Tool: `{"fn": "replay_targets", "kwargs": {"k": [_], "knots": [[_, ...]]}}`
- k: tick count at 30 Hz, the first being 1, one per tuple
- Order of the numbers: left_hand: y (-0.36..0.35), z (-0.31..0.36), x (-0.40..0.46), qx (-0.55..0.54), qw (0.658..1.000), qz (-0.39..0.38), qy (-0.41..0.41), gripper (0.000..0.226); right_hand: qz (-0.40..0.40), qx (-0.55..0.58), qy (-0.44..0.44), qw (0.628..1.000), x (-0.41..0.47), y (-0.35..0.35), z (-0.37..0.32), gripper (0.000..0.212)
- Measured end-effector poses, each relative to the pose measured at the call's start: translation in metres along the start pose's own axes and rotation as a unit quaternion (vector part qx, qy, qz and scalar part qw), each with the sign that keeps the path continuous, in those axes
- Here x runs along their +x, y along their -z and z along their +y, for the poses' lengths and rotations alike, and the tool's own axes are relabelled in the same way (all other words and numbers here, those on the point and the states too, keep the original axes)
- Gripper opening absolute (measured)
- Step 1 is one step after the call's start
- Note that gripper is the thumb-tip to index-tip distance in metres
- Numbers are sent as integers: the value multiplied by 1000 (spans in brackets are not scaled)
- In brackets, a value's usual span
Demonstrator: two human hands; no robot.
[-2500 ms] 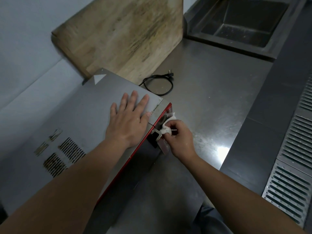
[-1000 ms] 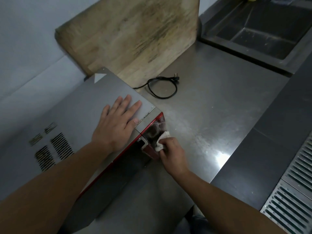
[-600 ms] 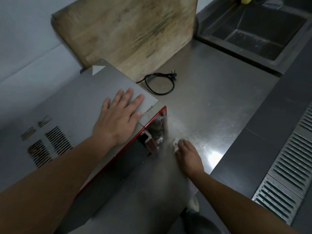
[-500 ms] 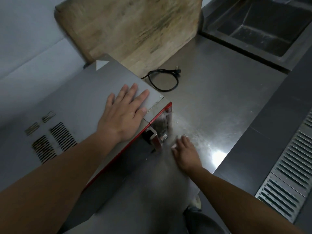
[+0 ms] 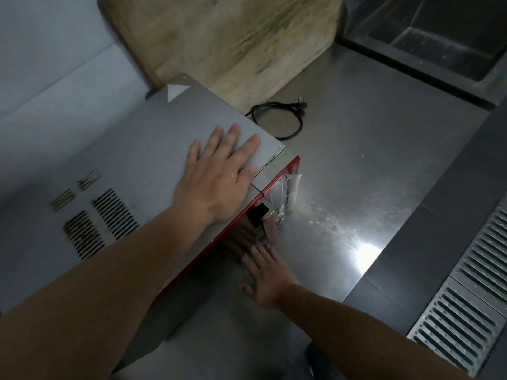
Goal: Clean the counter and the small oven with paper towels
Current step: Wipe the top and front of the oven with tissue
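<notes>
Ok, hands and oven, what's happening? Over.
Left hand flat on oven top. Right hand flat on counter. Crumbs remain.

Pale wall [image 5: 55,50] at left, worn wooden board [image 5: 233,42] leaning against it, dark sink [image 5: 428,37] at upper right, slatted metal grate [image 5: 466,303] at lower right, bright glare [image 5: 366,249] on steel surface.

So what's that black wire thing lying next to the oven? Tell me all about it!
The black power cord is thin and rubbery-looking, curled into one loose loop flat on the steel counter. Its plug points right, plugged into nothing. It lies beside the small oven, in front of the leaning wooden board. No hand touches it.
</notes>
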State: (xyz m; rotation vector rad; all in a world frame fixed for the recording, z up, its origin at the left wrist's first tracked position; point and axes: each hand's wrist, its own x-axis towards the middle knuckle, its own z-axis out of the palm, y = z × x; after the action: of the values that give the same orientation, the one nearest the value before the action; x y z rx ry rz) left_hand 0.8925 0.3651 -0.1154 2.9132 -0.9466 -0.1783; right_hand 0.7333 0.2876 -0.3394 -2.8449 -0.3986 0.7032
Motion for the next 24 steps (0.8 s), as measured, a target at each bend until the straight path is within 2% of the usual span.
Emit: {"fn": "replay_targets", "kwargs": {"k": [6,10,17,21,24], "knots": [[0,-1,0,-1,1000,3,-1,56,12,-35,19,999,2,0,28,76],[0,1,0,-1,1000,2,0,56,74,-6,-81,994,1,17,76,78],[0,1,0,-9,1000,-7,2,56,116,31,-226,967,7,33,148,78],[0,2,0,-3,1000,-4,8,56,126,81,-274,950,10,32,135,82],[2,2,-1,3,1000,-6,3,56,118,119,-256,952,4,21,91,85]]}}
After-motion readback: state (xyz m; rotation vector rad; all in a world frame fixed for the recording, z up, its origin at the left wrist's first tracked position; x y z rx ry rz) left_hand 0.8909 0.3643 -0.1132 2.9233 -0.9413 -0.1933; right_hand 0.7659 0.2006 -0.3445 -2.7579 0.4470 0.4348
